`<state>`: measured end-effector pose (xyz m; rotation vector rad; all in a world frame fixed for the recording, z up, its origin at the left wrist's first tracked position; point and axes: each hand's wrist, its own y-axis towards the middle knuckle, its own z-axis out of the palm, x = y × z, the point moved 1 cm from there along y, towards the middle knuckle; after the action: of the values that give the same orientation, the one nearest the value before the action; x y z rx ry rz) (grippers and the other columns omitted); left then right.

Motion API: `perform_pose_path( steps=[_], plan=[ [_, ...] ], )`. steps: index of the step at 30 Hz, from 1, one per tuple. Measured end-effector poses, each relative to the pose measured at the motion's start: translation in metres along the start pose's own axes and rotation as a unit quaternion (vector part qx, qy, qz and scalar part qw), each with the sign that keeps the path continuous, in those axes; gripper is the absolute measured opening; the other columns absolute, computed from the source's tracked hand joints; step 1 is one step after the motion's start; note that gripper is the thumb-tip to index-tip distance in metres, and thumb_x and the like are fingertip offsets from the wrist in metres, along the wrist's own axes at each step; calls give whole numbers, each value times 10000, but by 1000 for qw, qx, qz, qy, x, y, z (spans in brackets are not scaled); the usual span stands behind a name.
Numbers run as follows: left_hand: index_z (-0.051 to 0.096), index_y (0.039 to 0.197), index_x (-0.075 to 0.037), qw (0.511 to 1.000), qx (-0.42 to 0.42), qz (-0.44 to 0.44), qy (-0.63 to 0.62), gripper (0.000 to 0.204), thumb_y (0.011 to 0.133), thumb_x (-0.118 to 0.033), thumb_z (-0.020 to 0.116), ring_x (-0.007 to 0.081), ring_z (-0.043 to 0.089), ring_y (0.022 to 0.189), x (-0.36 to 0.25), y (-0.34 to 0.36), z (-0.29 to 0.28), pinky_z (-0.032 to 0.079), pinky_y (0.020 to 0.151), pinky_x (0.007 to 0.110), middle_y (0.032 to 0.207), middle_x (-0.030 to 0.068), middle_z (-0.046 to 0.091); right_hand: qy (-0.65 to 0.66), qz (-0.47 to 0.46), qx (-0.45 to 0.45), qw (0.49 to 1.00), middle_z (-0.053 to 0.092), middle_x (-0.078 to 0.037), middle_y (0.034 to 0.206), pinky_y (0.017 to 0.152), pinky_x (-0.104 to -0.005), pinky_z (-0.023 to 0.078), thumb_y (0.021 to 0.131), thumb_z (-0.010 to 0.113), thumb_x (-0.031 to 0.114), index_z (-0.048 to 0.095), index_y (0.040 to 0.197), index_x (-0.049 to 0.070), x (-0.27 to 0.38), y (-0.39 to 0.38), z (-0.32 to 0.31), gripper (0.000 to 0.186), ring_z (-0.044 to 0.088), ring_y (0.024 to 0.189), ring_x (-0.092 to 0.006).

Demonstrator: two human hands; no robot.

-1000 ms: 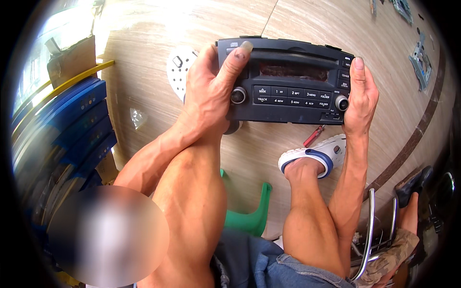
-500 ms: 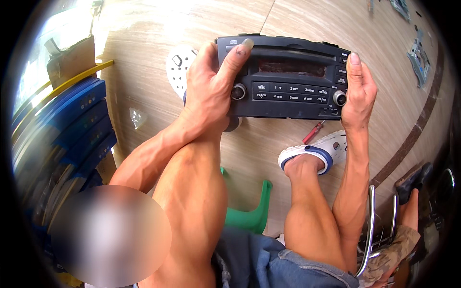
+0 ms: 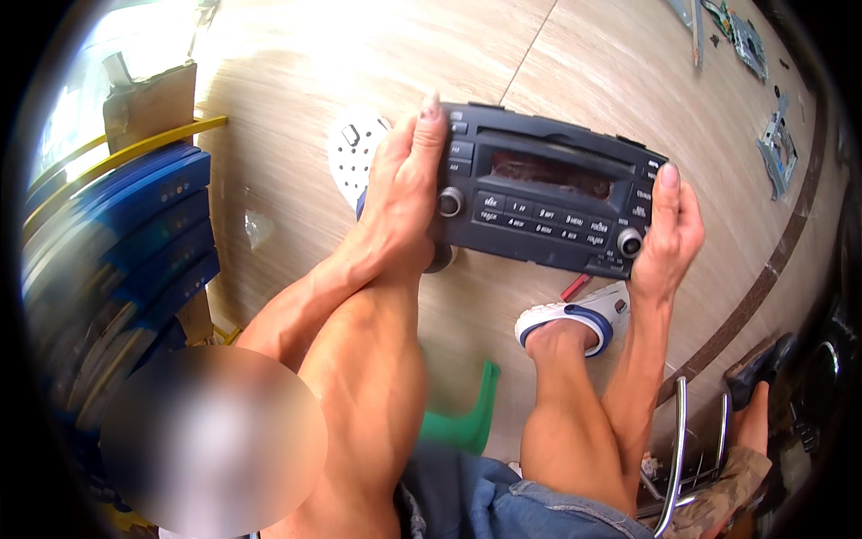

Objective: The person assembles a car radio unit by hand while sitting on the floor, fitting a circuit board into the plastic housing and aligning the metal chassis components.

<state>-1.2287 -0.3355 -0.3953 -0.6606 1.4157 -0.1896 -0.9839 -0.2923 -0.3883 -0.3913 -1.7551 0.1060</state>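
Observation:
A black car stereo (image 3: 539,244) with a disc slot, a dark display window, rows of buttons and two silver-ringed knobs is held up over the floor, front panel facing me. My left hand (image 3: 400,184) grips its left end, thumb along the edge beside the buttons. My right hand (image 3: 666,235) holds the right end, thumb upright beside the right knob. The stereo tilts, its right end lower. The backs of the grips are hidden behind the unit. Below it, a red-handled tool (image 3: 576,287) lies on the floor near my right shoe (image 3: 575,322).
Blue stacked panels (image 3: 171,207) on a yellow rack stand at left, with a cardboard box (image 3: 151,108) behind. Metal parts (image 3: 778,148) lie on the floor at far right. A green stool (image 3: 462,422) is beneath me; a chrome-framed chair (image 3: 675,449) and another person's leg are at lower right.
The stereo sits lower in view and has tipped, right end down. My left thumb has shifted from the front panel to the left edge. The whole view has also shifted slightly.

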Motion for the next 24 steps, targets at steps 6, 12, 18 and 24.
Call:
perform_pose_path(
  steps=[6,12,18,24],
  plan=[
    [687,1195,-41,926,-66,-217,-300,561,1062,-535,455,229,711,937,1,6,4,573,827,343,1114,129,742,-144,-101,30,984,528,56,714,537,-187,369,819,922,228,647,906,8,58,-26,18,363,432,616,-24],
    [707,1135,-111,903,-73,-320,-276,600,972,-624,443,239,701,985,28,40,-6,567,893,392,1089,108,750,-186,-151,96,966,591,-2,859,619,-198,429,767,932,150,674,1068,-20,69,-46,39,432,505,721,-67],
    [694,1152,-34,922,-34,-280,-264,659,1005,-573,345,292,700,1063,48,57,-8,548,980,445,1125,166,744,-151,-243,152,946,622,-87,989,681,-277,491,709,906,67,669,1249,-60,62,-56,53,604,604,814,-180],
    [669,1263,-2,918,-20,-336,-210,772,1017,-560,194,321,652,1210,54,60,-1,473,1116,472,1213,199,724,-200,-324,142,914,639,-115,979,744,-372,521,689,900,52,683,1210,-38,46,-60,59,572,624,837,-251]
  ],
)
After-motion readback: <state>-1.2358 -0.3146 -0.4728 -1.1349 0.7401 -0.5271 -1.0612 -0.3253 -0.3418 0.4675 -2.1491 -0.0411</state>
